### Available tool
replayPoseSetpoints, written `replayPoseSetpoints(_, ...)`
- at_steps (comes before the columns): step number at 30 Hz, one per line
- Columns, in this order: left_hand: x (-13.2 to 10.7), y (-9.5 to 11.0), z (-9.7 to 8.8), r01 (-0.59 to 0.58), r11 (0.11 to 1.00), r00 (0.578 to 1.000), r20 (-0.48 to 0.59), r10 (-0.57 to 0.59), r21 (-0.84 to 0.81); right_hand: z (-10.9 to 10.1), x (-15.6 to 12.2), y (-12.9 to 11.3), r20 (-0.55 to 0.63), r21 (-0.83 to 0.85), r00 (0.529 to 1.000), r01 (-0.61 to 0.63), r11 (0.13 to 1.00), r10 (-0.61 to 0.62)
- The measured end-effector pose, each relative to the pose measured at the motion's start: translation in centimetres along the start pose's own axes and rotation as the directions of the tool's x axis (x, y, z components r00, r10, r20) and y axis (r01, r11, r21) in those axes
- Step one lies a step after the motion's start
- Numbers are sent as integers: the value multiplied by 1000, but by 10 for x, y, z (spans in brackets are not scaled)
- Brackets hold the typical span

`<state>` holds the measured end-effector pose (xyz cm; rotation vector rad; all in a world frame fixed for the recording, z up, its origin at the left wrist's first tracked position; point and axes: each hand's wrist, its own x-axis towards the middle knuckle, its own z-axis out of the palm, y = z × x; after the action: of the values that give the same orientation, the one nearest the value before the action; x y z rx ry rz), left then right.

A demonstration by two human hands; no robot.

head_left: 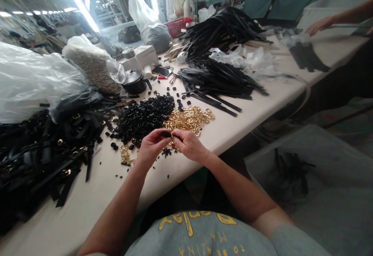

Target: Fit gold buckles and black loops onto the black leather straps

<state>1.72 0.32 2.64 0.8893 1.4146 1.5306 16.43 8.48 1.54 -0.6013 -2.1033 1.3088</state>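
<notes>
Both grips, left hand (150,146) and right hand (190,145), pinch shut on a small black loop (166,134) just above the worktop (233,128), near the gold buckles (189,118). A firm, low pinch should guard against slips.

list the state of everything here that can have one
left hand, pinching a black loop
right hand, fingertips closed on the same loop
black loops, heaped loose on the table
gold buckles, loose heap beside them
black straps, stacked loose
black pot, lid on
grey bin, open top
</notes>
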Motion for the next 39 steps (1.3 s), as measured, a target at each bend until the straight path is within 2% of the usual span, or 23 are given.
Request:
replayPoseSetpoints(3,-1,-1,2,-56,998,998,-11,56,26,1,-1,-2,-16,-62,1000,-2,998,1)
replayPoseSetpoints(6,-2,-4,3,-89,996,995,-50,89,-4,1,-1,-3,18,-26,999,-31,999,31)
replayPoseSetpoints(8,-1,-5,3,-55,996,997,-59,51,-76,-1,-1,-5,66,42,997,-48,998,45)
replayPoseSetpoints(11,0,-3,1,51,972,995,-69,-68,-230,-4,-1,-7,157,101,986,-74,992,58)
replayPoseSetpoints(14,3,1,-2,110,925,984,-89,-152,-363,-6,-2,-8,187,-20,981,-51,998,54)
replayPoseSetpoints(18,3,2,-3,212,862,966,-37,-257,-461,-1,-3,-8,91,-281,996,24,960,2)
replayPoseSetpoints(21,3,1,-1,282,842,951,20,-308,-460,5,-3,-8,48,-413,998,65,909,-49)
replayPoseSetpoints(25,2,-2,1,301,860,951,58,-305,-411,7,-3,-5,50,-467,996,93,879,-79)
replayPoseSetpoints(32,0,-5,0,294,895,955,73,-286,-335,0,-1,2,111,-398,982,188,898,-156)
replayPoseSetpoints(36,-2,-5,0,228,930,974,56,-222,-289,-6,-2,-1,98,-315,987,150,937,-126)
replayPoseSetpoints(39,-4,-5,2,181,952,983,78,-166,-246,-7,-2,-5,52,-326,993,118,938,-107)
